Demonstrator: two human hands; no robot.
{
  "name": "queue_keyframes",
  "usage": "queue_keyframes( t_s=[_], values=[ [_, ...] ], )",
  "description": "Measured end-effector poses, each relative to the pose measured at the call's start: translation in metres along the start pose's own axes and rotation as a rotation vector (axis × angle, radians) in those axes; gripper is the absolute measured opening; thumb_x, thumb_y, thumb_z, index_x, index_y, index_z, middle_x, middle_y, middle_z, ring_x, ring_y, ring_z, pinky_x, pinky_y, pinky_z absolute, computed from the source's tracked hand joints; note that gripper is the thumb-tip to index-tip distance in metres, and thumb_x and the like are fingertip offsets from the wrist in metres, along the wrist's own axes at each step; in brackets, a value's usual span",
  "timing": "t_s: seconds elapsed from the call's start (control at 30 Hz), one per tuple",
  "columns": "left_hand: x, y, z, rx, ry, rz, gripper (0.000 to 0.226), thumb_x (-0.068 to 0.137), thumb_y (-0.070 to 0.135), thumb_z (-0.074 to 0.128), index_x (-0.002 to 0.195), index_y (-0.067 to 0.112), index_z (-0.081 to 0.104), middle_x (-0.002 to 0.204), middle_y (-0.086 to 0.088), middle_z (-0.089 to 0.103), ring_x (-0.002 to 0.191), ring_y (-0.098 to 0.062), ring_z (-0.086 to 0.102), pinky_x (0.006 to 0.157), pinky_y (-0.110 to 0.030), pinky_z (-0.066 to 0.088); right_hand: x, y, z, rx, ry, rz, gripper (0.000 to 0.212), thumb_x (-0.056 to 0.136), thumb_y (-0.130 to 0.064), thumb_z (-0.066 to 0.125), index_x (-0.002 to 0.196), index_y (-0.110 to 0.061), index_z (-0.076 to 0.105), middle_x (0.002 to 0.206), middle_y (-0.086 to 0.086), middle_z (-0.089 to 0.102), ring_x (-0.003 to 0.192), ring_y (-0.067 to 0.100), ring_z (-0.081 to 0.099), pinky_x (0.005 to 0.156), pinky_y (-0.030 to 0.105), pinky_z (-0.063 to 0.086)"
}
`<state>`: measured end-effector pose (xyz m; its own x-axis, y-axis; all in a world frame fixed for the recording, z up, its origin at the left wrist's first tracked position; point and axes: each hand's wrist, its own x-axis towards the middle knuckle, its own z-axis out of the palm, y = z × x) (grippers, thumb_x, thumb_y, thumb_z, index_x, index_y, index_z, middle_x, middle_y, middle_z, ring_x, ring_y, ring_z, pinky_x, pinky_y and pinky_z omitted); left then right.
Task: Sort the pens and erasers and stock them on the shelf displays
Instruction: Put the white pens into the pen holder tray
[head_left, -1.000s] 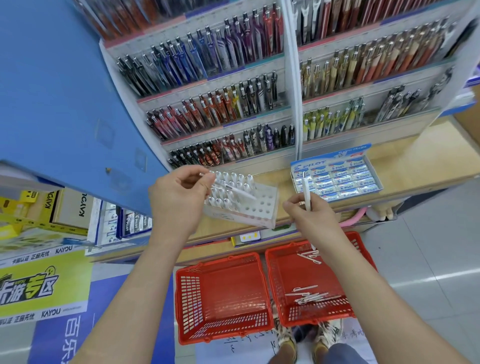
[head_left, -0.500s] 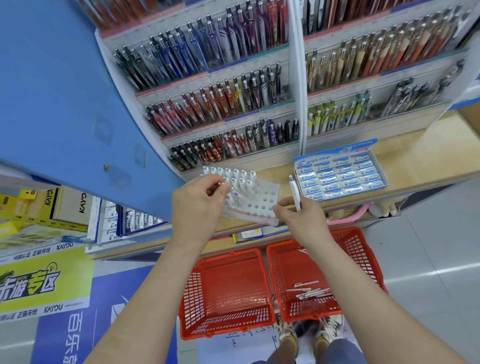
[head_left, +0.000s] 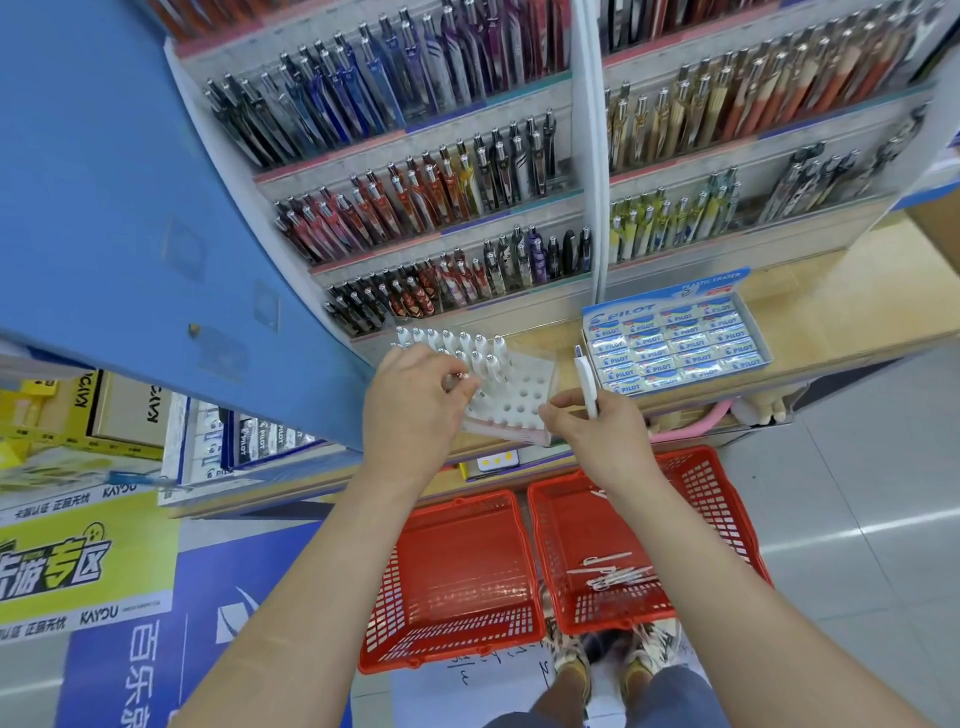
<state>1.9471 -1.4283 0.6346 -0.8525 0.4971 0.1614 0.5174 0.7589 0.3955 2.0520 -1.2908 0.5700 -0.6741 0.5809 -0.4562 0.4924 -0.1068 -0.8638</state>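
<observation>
A clear pen rack (head_left: 519, 402) with rows of holes stands on the wooden shelf; several white pens (head_left: 462, 345) fill its back rows. My left hand (head_left: 415, 410) pinches a small pen tip over the rack's left side. My right hand (head_left: 597, 441) grips a white pen (head_left: 586, 382) upright, just right of the rack. A blue box of erasers (head_left: 675, 343) lies to the right on the shelf. More white pens (head_left: 613, 571) lie in the right red basket (head_left: 722, 525) on the floor.
A second red basket (head_left: 452, 577) sits left of the first, with nothing visible in it. Tiered displays of coloured pens (head_left: 441, 192) rise behind the shelf. A blue panel (head_left: 104, 208) stands at left. My feet are below the baskets.
Both hands moved closer to the rack. My left hand lowered its pen toward the rack's holes, and my right hand brought the white pen nearer the rack's right edge.
</observation>
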Motion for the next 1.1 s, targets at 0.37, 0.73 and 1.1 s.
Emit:
queue_keyframes(
  t_s=[0.37,0.73,1.1],
  values=[
    [0.003,0.008,0.001,0.159,-0.114,-0.048,0.024,0.083,0.04,0.066,0.096,0.022,0.073,0.083,0.005,0.055,0.092,-0.018,0.051,0.069,-0.027,0.035,-0.004,-0.003,-0.001,0.004,-0.064,-0.007,0.015,0.085,-0.026,0.066,0.092,-0.013,0.063,0.073,0.0,0.061,0.058,0.009,0.051,0.054,0.024,0.038],
    [-0.001,0.053,-0.034,-0.87,-0.369,-0.44,0.018,0.093,0.021,0.057,0.098,0.008,0.068,0.073,-0.007,0.063,0.054,-0.012,0.051,0.049,-0.023,0.049,-0.032,-0.025,-0.025,0.114,-0.289,-0.178,0.019,0.096,-0.012,0.053,0.106,-0.016,0.068,0.068,-0.001,0.062,0.054,0.007,0.05,0.053,0.018,0.041],
    [-0.004,0.04,-0.049,-0.785,-0.417,-0.377,0.009,0.083,0.007,0.069,0.091,0.007,0.072,0.071,-0.009,0.068,0.062,-0.016,0.066,0.061,-0.024,0.056,-0.039,-0.04,-0.033,0.23,-0.391,-0.239,0.015,0.086,-0.012,0.067,0.1,-0.014,0.072,0.07,0.004,0.066,0.059,0.014,0.054,0.059,0.024,0.047]
  ],
)
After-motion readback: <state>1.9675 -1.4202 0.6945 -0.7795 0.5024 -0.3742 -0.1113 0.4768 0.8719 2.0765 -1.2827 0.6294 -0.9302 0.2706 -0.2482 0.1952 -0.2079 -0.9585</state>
